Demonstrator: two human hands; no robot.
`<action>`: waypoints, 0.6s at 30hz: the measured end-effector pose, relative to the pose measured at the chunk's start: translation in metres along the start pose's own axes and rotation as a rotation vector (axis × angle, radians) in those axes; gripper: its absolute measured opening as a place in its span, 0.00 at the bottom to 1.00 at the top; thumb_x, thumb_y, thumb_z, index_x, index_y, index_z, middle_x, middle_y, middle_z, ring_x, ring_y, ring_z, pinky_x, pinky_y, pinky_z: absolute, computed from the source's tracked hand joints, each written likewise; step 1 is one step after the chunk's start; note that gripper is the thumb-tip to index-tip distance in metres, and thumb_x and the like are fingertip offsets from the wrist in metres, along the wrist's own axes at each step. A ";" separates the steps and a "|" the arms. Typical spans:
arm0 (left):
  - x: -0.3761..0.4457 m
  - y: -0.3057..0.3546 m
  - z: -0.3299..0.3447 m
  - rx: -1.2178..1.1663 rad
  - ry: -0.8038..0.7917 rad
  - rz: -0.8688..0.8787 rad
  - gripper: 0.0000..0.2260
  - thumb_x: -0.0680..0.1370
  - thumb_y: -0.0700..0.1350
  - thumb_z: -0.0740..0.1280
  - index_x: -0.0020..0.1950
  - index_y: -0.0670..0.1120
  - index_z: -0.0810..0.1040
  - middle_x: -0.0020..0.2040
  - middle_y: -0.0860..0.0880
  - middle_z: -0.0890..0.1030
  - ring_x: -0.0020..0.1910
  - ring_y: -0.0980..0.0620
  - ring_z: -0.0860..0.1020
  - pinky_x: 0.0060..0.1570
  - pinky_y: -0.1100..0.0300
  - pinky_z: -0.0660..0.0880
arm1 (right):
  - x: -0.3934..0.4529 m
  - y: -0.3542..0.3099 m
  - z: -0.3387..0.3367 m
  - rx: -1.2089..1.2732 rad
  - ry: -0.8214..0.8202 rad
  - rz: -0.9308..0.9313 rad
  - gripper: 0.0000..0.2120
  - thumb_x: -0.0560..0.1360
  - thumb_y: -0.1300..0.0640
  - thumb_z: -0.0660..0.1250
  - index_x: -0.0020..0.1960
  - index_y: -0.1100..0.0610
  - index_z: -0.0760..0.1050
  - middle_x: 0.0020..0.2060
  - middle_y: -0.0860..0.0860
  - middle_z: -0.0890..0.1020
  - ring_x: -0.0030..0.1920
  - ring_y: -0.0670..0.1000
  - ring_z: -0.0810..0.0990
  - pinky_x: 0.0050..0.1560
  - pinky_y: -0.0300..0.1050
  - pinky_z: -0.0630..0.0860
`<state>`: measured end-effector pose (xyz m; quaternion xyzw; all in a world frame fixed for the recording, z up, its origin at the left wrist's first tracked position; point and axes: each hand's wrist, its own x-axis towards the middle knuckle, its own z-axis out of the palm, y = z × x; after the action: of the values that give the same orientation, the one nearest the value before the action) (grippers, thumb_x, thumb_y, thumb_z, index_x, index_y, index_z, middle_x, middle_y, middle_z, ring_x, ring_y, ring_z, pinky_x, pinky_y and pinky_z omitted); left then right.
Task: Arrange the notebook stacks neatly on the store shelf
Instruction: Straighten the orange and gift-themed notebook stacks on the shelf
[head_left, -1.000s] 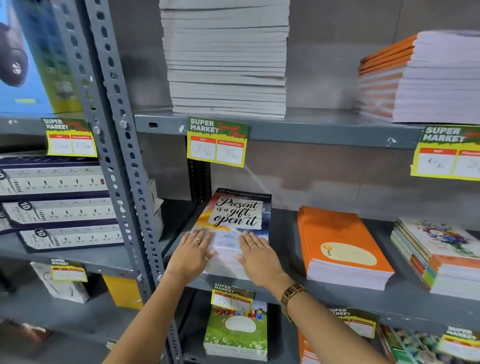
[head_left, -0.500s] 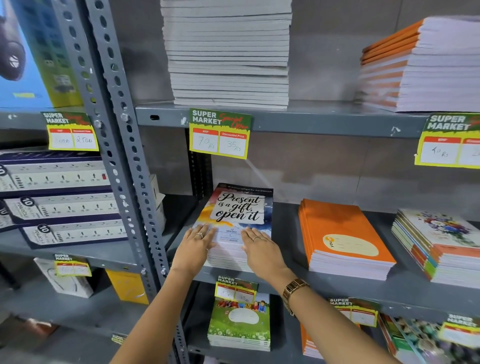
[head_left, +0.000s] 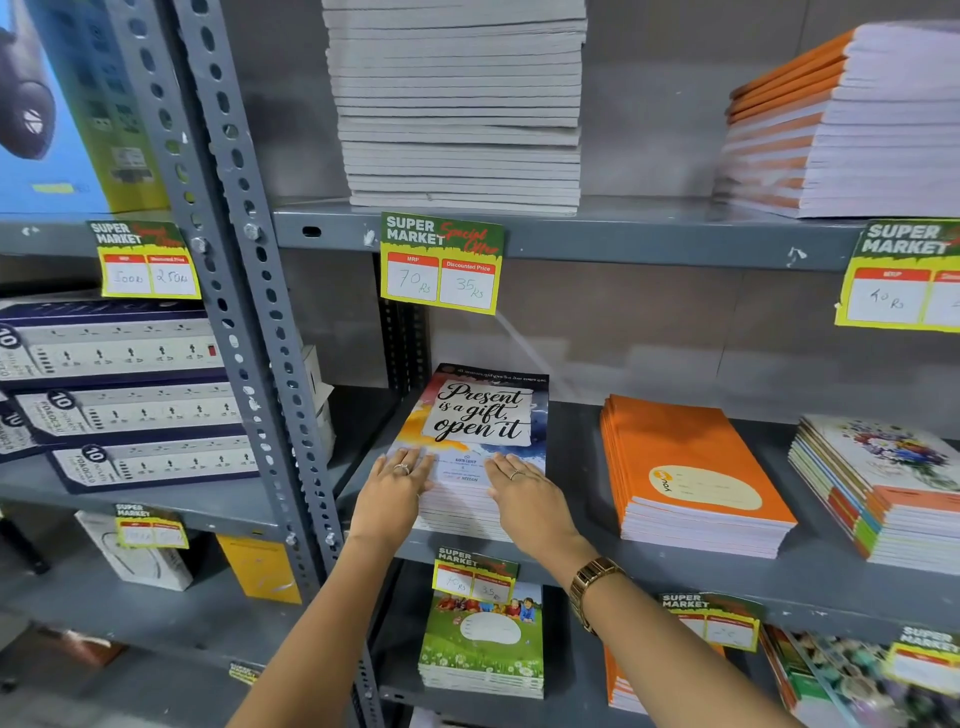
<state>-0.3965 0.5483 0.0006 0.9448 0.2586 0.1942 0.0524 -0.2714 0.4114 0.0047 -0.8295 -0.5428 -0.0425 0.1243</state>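
A stack of notebooks (head_left: 480, 415) with a "Present is a gift, open it" cover lies at the left end of the grey middle shelf (head_left: 727, 577). My left hand (head_left: 392, 493) rests flat on the stack's near left corner, fingers together and extended. My right hand (head_left: 524, 499), with a gold watch on the wrist, lies flat on the near right corner. Both palms press on the top cover and front edge; neither hand grips anything. To the right sit an orange notebook stack (head_left: 685, 467) and a floral-cover stack (head_left: 883, 483).
Tall white (head_left: 460, 104) and orange-spined (head_left: 841, 124) notebook stacks fill the upper shelf. A green-cover stack (head_left: 483, 639) sits on the lower shelf. A perforated steel upright (head_left: 244, 312) stands left of my hands, with boxed power strips (head_left: 124, 395) beyond it. Price tags (head_left: 441, 265) hang from shelf edges.
My hands have stayed flat on the notebook stack's near corners. The stack sits slightly further back on the shelf; my view has shifted slightly.
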 end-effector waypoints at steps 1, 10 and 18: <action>0.000 0.000 0.000 -0.003 0.001 0.001 0.18 0.80 0.38 0.58 0.70 0.41 0.67 0.70 0.38 0.70 0.73 0.41 0.64 0.74 0.46 0.55 | 0.000 0.000 0.000 -0.002 0.000 -0.001 0.23 0.83 0.55 0.50 0.76 0.57 0.54 0.77 0.54 0.58 0.77 0.52 0.55 0.77 0.45 0.51; 0.000 -0.002 0.002 -0.013 0.015 0.016 0.18 0.81 0.39 0.56 0.71 0.43 0.65 0.73 0.41 0.67 0.74 0.44 0.61 0.75 0.49 0.52 | -0.001 0.000 0.001 -0.003 -0.006 0.001 0.23 0.83 0.55 0.50 0.76 0.58 0.53 0.77 0.54 0.58 0.77 0.52 0.54 0.77 0.46 0.49; -0.006 0.004 -0.005 0.155 -0.128 -0.046 0.23 0.82 0.50 0.50 0.76 0.48 0.50 0.78 0.46 0.53 0.77 0.48 0.49 0.76 0.49 0.44 | -0.016 0.012 -0.011 -0.086 -0.061 -0.041 0.27 0.83 0.50 0.49 0.77 0.59 0.44 0.78 0.54 0.48 0.78 0.52 0.46 0.77 0.47 0.39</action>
<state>-0.4014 0.5416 0.0034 0.9503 0.2907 0.1117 -0.0001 -0.2659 0.3899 0.0105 -0.8238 -0.5608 -0.0428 0.0711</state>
